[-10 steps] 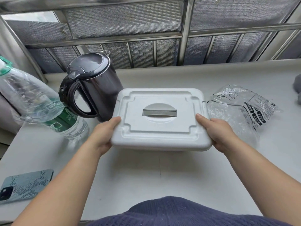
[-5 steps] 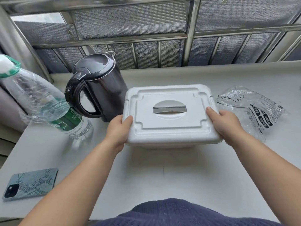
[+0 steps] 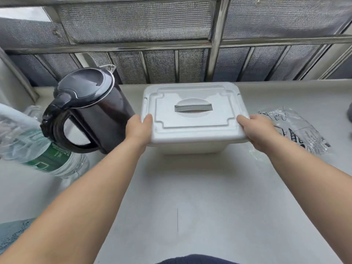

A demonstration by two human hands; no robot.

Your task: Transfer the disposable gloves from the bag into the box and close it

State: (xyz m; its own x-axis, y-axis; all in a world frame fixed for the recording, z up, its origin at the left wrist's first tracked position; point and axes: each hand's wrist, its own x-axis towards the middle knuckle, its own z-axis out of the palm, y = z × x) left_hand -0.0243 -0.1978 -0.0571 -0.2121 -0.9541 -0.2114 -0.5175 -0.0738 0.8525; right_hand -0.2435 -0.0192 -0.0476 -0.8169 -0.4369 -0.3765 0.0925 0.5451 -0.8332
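Observation:
A white plastic box with its lid on stands on the pale counter, a grey slot in the lid's middle. My left hand grips the lid's left front corner, thumb on top. My right hand grips the right front corner the same way. A crumpled clear plastic bag with black print lies flat to the right of the box, partly behind my right hand. No gloves show.
A black electric kettle stands close to the box's left side. A clear water bottle with a green label lies at far left. A phone sits at the lower left edge. A metal window grille runs behind.
The box has moved away from me toward the window, with both hands still on its front corners. It now stands level with the kettle.

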